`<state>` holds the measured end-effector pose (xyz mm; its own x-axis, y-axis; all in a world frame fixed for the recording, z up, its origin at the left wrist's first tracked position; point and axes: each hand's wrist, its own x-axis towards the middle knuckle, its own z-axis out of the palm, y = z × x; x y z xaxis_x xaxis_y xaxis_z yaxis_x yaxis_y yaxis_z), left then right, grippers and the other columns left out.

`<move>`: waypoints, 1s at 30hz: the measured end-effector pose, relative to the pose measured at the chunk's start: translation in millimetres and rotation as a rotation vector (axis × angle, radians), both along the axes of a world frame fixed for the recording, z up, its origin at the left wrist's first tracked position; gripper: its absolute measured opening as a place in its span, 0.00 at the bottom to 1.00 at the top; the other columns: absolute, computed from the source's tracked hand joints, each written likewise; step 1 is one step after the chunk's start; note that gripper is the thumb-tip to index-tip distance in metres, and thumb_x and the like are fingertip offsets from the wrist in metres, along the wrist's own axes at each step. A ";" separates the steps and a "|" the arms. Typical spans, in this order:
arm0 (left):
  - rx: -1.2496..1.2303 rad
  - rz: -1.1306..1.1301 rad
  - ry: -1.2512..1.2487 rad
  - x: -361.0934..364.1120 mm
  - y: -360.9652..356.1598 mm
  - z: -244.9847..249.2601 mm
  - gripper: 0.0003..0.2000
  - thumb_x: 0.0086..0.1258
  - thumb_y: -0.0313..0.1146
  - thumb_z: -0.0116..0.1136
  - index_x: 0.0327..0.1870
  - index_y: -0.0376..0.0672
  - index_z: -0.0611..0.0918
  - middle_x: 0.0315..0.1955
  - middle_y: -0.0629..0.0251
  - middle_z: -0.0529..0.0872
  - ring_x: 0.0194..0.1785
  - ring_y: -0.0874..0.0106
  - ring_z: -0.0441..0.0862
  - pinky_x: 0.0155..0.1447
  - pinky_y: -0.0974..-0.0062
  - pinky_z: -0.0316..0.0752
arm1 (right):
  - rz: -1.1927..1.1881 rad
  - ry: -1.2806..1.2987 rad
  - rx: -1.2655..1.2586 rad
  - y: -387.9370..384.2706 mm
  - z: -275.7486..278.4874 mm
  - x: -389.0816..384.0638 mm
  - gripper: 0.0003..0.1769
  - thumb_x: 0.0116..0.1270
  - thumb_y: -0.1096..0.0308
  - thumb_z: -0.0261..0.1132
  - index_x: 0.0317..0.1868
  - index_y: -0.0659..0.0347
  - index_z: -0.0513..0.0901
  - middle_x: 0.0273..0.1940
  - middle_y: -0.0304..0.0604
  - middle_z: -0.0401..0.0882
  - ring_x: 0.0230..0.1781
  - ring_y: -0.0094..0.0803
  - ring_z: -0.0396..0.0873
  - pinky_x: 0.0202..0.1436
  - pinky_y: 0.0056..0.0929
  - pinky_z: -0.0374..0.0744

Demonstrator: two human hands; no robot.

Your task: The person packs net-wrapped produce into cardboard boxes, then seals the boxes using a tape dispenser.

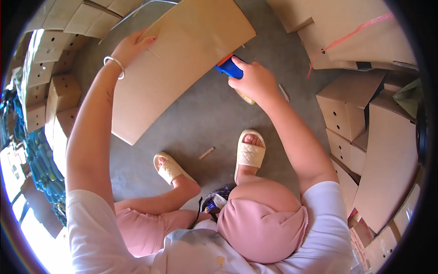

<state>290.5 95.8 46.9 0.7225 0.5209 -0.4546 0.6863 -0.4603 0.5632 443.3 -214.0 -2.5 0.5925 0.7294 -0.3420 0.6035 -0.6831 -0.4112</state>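
Note:
A large brown cardboard box [182,50] stands tilted in front of me above the floor. My left hand [132,48] is at its left side, the fingers bent over the edge and the thumb against the face. My right hand [255,80] grips a blue tape dispenser [232,69] with an orange part at its front end. That front end is right at the box's lower right edge. Part of a yellowish tape roll [245,97] shows beneath the right hand; the rest is hidden by it.
Stacked cardboard boxes line the left [64,93] and the right [340,114]. A pink strap [351,33] hangs over a box at the upper right. Small scraps [207,153] lie on the grey floor [200,123] near my sandals. Blue-green bundles [45,164] are piled at the far left.

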 end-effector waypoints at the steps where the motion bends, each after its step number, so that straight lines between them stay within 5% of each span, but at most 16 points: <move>1: 0.067 0.012 -0.040 0.1 -0.7 -6.0 0.29 0.67 0.53 0.58 0.67 0.52 0.74 0.52 0.57 0.84 0.57 0.67 0.80 0.62 0.72 0.69 | -0.002 0.020 -0.026 11.2 -0.3 6.2 0.37 0.53 0.51 0.65 0.68 0.41 0.72 0.41 0.52 0.80 0.37 0.46 0.83 0.42 0.45 0.81; 5: 0.193 -0.013 -0.050 -6.2 -12.7 -4.0 0.30 0.66 0.53 0.59 0.67 0.50 0.74 0.51 0.54 0.85 0.57 0.64 0.80 0.63 0.71 0.69 | -0.016 0.177 -0.136 26.1 -15.9 7.8 0.37 0.51 0.52 0.64 0.66 0.44 0.74 0.41 0.49 0.85 0.41 0.43 0.84 0.44 0.41 0.81; 8: -0.067 0.111 -0.027 -10.0 -52.0 9.4 0.31 0.67 0.48 0.61 0.69 0.47 0.71 0.57 0.55 0.80 0.65 0.66 0.73 0.69 0.74 0.63 | -0.072 0.335 0.069 -33.2 -13.5 -3.8 0.37 0.54 0.51 0.67 0.66 0.50 0.74 0.42 0.50 0.85 0.43 0.42 0.85 0.49 0.36 0.79; 11: 0.444 -0.293 0.022 -21.6 -105.8 1.7 0.39 0.64 0.44 0.62 0.76 0.55 0.57 0.73 0.50 0.57 0.77 0.53 0.52 0.75 0.49 0.50 | -0.223 0.519 0.161 -114.0 1.3 -5.4 0.36 0.56 0.58 0.70 0.66 0.53 0.74 0.45 0.48 0.85 0.44 0.30 0.83 0.50 0.29 0.78; 13: 0.503 -0.292 0.187 -22.9 -176.6 9.7 0.42 0.63 0.44 0.63 0.77 0.57 0.52 0.76 0.50 0.47 0.78 0.47 0.42 0.73 0.34 0.44 | -0.294 0.548 0.194 -157.8 19.7 -14.9 0.35 0.58 0.62 0.71 0.67 0.55 0.74 0.46 0.46 0.85 0.43 0.24 0.81 0.49 0.25 0.77; 15: 0.589 -0.305 0.151 -31.3 -221.9 -19.8 0.44 0.61 0.48 0.64 0.77 0.57 0.52 0.76 0.50 0.46 0.78 0.45 0.40 0.71 0.30 0.43 | -0.370 0.493 0.257 -194.6 40.6 -24.1 0.34 0.58 0.65 0.71 0.67 0.57 0.73 0.47 0.43 0.84 0.43 0.20 0.79 0.50 0.23 0.76; 19: 0.515 -0.204 0.042 -50.6 -219.1 -14.2 0.53 0.52 0.57 0.70 0.78 0.56 0.50 0.76 0.49 0.48 0.78 0.44 0.40 0.72 0.33 0.43 | -0.464 0.501 0.448 -230.7 97.4 -40.5 0.37 0.59 0.70 0.69 0.70 0.63 0.69 0.58 0.40 0.77 0.51 0.21 0.75 0.57 0.21 0.71; 23: 0.451 -0.039 0.332 -106.2 -154.5 16.1 0.61 0.44 0.62 0.73 0.78 0.52 0.48 0.75 0.51 0.53 0.78 0.47 0.45 0.73 0.38 0.43 | -0.361 0.308 0.571 -249.4 190.6 -34.1 0.37 0.60 0.73 0.63 0.71 0.66 0.66 0.65 0.44 0.70 0.61 0.27 0.71 0.65 0.26 0.67; 27: 0.537 0.006 0.277 -133.6 -195.3 6.6 0.62 0.42 0.63 0.74 0.77 0.51 0.49 0.69 0.55 0.61 0.73 0.52 0.56 0.73 0.41 0.46 | -0.203 -0.131 0.807 -251.2 297.2 -39.2 0.35 0.61 0.75 0.54 0.72 0.69 0.63 0.69 0.48 0.65 0.68 0.36 0.66 0.72 0.34 0.63; 28: 0.622 0.031 0.216 -137.9 -213.2 8.2 0.61 0.42 0.64 0.73 0.77 0.51 0.49 0.68 0.56 0.62 0.71 0.52 0.59 0.72 0.41 0.47 | -0.295 0.030 1.004 -243.8 315.7 -54.9 0.36 0.59 0.76 0.52 0.71 0.70 0.63 0.69 0.52 0.65 0.66 0.38 0.68 0.71 0.34 0.64; 30: 0.635 0.055 0.232 -142.5 -248.0 20.4 0.59 0.45 0.59 0.74 0.77 0.53 0.48 0.67 0.57 0.62 0.69 0.54 0.60 0.72 0.45 0.49 | -0.195 -0.078 0.994 -233.9 336.1 -89.4 0.40 0.54 0.73 0.55 0.71 0.72 0.62 0.68 0.54 0.65 0.65 0.42 0.71 0.70 0.37 0.67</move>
